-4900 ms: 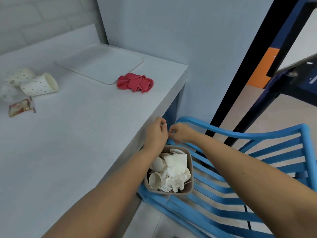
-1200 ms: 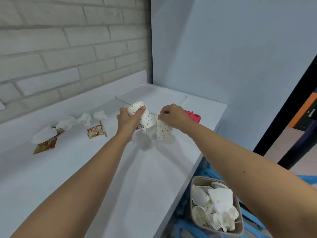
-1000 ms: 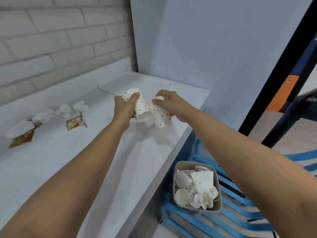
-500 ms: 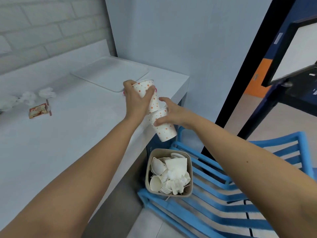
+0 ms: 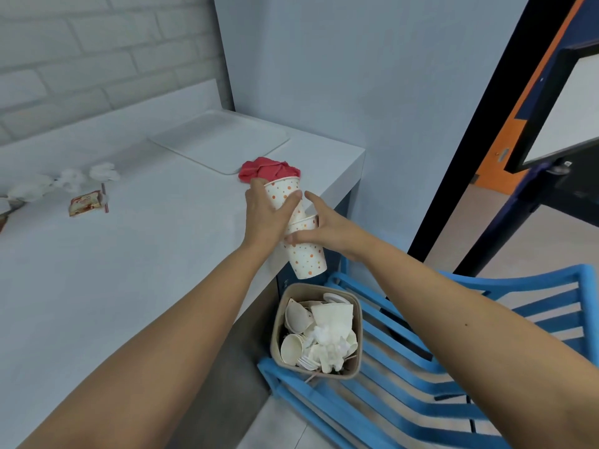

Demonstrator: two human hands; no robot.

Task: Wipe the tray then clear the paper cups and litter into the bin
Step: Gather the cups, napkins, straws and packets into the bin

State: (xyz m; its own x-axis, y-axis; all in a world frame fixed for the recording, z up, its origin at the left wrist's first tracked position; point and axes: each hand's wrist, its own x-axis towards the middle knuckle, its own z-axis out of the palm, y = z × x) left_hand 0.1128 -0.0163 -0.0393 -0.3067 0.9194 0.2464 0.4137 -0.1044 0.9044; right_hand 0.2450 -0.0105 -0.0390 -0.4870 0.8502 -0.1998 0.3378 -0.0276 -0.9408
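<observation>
Two white paper cups with orange dots are nested at the table's right edge. My left hand [image 5: 267,215] grips the upper cup [image 5: 281,192]. My right hand [image 5: 319,226] holds the lower cup [image 5: 306,256], whose bottom hangs just above the bin [image 5: 278,322]. The tan bin stands on a blue chair and is full of white cups and paper. The white tray [image 5: 220,140] lies at the far end of the table, with a red cloth [image 5: 267,170] bunched beside it. Crumpled tissues [image 5: 69,179] and a snack wrapper [image 5: 85,202] lie on the left.
The white table [image 5: 129,254] runs along a brick wall. A blue slatted chair [image 5: 437,351] stands to the right under the table's edge. A dark door frame [image 5: 479,131] rises at the right.
Both hands carried the two cups from above the table to its right edge and slid one into the other over the bin. My view has swung toward the bin.
</observation>
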